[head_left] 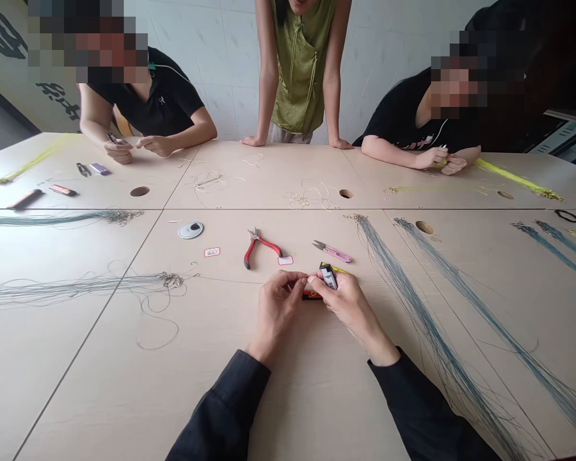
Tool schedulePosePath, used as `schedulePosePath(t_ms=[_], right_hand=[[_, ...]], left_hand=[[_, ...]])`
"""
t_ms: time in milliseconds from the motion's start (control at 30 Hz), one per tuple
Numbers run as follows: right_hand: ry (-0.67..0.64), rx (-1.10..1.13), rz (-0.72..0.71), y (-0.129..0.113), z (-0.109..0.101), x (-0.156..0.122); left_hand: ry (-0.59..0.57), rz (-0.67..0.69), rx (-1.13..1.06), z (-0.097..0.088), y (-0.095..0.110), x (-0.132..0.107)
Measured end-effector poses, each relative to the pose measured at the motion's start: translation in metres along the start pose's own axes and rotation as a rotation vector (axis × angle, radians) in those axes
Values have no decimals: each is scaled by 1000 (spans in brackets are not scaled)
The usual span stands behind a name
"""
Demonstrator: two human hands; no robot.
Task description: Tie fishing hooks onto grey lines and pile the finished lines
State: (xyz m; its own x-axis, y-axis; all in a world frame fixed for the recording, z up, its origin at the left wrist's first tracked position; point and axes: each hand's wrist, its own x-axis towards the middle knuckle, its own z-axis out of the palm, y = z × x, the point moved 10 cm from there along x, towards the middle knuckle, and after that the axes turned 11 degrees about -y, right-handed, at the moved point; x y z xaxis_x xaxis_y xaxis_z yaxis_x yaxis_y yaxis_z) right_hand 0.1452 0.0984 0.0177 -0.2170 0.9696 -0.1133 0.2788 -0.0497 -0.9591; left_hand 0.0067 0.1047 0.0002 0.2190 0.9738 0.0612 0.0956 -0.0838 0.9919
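My left hand (277,299) and my right hand (346,301) meet over the middle of the pale table (125,384), fingertips pinched together. My right hand grips a small black-and-white lighter (328,276), standing above its fingers. A red object (311,294) lies on the table just under the fingertips. My left hand's thumb and forefinger pinch something too small to make out. Red-handled pliers (259,247) and pink thread snips (333,251) lie just beyond my hands.
Bundles of grey-blue line (427,320) fan across the right side, others with hooks (77,285) on the left. A round white disc (191,230) and small labels lie ahead. Three other people work or lean at the far edge.
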Motion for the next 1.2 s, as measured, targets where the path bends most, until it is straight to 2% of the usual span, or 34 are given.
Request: schedulePosePath(t_ms=[167,433,600,833,1200], right_hand=[[22,-3,-8,9,-4,0],[-9,-51,-43,1,-6,-4],[-20,-62,-56,-3,-5,-7],[-15,-55,-60,-3,-6,-8],[-6,-47,-43,-2,-7,-8]], left_hand=[[-33,-3,3,4,-3,0],[-86,-13,-38,9,3,-3],[-94,18,-39,10,8,-3],[-88,0,-92,11,5,-2],[-98,-3,-49,11,10,-3]])
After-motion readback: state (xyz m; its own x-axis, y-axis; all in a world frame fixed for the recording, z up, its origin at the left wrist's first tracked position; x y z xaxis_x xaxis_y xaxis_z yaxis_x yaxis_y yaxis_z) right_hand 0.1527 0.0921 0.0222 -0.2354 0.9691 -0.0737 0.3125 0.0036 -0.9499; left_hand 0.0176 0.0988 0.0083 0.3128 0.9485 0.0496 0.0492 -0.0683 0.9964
